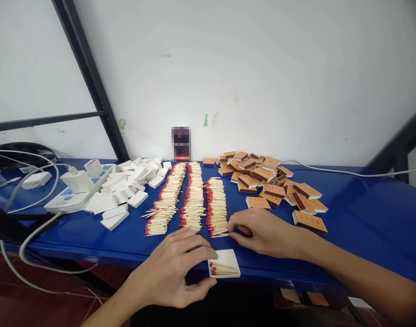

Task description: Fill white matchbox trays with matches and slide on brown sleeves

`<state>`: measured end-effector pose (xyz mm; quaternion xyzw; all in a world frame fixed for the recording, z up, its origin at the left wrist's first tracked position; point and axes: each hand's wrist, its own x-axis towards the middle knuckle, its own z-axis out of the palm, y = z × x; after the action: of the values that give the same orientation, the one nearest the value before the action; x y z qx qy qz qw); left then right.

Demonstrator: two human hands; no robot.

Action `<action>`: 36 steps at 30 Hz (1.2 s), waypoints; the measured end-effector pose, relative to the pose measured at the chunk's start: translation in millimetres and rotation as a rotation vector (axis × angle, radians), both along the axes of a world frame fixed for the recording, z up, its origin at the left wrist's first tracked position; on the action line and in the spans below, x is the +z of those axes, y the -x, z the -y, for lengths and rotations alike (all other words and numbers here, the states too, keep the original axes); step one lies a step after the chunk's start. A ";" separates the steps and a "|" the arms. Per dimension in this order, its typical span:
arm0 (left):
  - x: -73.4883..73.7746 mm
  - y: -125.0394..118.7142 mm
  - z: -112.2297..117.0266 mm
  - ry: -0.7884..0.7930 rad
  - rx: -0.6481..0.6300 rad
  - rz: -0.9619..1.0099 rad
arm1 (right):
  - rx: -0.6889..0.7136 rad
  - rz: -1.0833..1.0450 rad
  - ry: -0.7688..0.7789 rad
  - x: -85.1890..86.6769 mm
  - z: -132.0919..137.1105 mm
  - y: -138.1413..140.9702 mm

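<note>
My left hand (177,268) grips the left end of a white matchbox tray (233,258) between thumb and fingers, at the table's front edge. A few red-tipped matches (225,269) lie in the tray's near part, heads to the left. Just behind it, my right hand (262,230) is closed in a pinch at the near end of the right-hand row of matches (216,206), its fingertips on the tail of a match (220,235). Two longer rows, the middle one (193,200) and the left one (169,197), run back toward the wall.
White empty trays (131,179) are heaped on the left, beside a power strip (73,195) with chargers and cables. Orange-brown matchbox sleeves (262,175) pile up at right. A dark phone-like object (181,143), partly pixelated, leans on the wall. Black metal posts (88,77) frame the blue table (364,218).
</note>
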<state>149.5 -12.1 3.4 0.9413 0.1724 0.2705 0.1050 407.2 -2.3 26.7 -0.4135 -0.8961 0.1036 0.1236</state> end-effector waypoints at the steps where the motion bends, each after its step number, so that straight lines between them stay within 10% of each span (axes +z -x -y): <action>1: 0.0 0.0 0.0 0.003 0.000 -0.005 | -0.004 0.008 0.005 0.6 0.1 -0.3; 36: 0.1 0.2 1.5 0.140 0.126 -0.084 | 0.026 0.006 0.081 -6.3 1.6 6.9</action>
<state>149.3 -13.7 3.5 0.9295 0.2540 0.2242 0.1461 400.3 -3.9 20.4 -0.4070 -0.8967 0.1402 0.1028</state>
